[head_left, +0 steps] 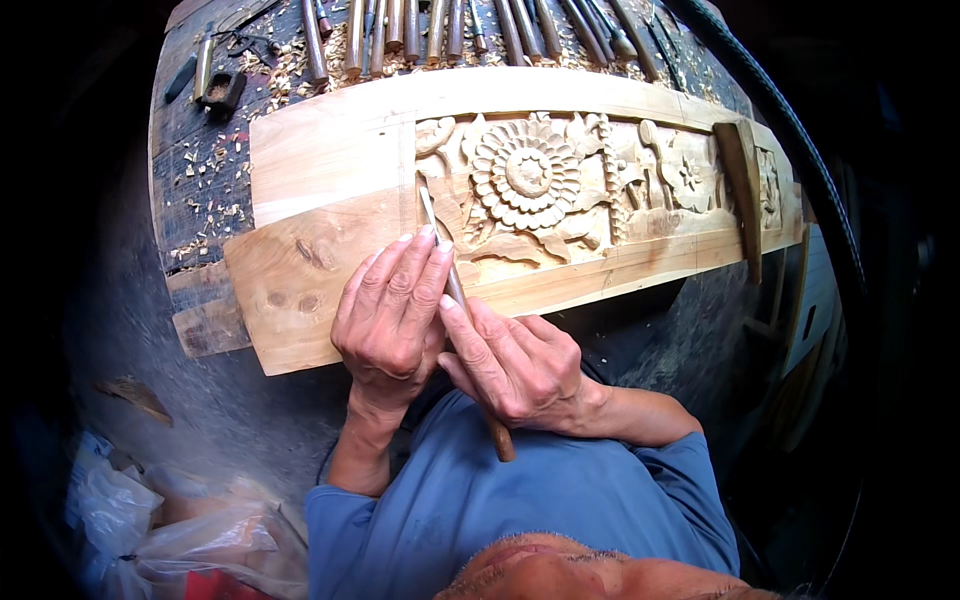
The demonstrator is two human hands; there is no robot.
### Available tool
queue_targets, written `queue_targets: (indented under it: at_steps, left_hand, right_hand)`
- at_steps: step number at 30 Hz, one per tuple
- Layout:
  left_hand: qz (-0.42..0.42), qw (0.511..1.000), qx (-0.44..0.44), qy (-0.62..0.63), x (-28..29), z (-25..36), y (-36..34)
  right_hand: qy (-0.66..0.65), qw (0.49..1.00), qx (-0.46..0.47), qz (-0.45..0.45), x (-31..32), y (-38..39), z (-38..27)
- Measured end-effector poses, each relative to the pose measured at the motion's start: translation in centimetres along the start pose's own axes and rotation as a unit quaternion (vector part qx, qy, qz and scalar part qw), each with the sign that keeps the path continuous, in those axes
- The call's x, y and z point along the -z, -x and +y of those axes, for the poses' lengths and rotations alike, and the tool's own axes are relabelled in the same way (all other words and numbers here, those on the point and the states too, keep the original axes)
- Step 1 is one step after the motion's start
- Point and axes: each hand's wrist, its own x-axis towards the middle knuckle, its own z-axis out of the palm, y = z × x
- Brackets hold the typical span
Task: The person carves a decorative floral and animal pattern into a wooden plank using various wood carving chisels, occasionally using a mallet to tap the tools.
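Note:
A long pale wooden panel (335, 150) lies across the bench, carved with a large round flower (527, 172), leaves and a twisted border. My right hand (525, 365) is closed round the wooden handle of a carving chisel (455, 283), whose butt sticks out below the palm. My left hand (395, 305) rests on the panel's near left part, its fingers close together and laid against the chisel near the blade. The blade's tip meets the wood at the left edge of the carved field, beside a leaf. The left thumb is partly hidden.
Several wooden-handled carving tools (395, 30) lie in a row along the far side of the bench (195, 140), among wood shavings. A dark wooden bar (740, 190) crosses the panel's right end. A black cable (800, 130) hangs at right. Plastic bags (200, 530) lie at lower left.

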Motion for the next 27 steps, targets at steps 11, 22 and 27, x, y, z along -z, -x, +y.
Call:
queue_targets:
  at_steps: [11,22,27]
  left_hand:
    - [0.001,0.997,0.052,0.058,-0.2,-0.4,0.0]
    - [-0.013,0.993,0.045,0.112,0.9,-0.3,-0.5]
    - [0.015,0.978,0.094,0.186,-0.6,2.1,-0.7]
  right_hand:
    - [-0.024,0.999,-0.031,0.021,0.9,-3.9,-1.5]
    - [0.010,0.998,0.012,0.054,3.0,-3.4,0.6]
    - [-0.153,0.982,-0.057,0.098,5.9,-4.7,3.1]
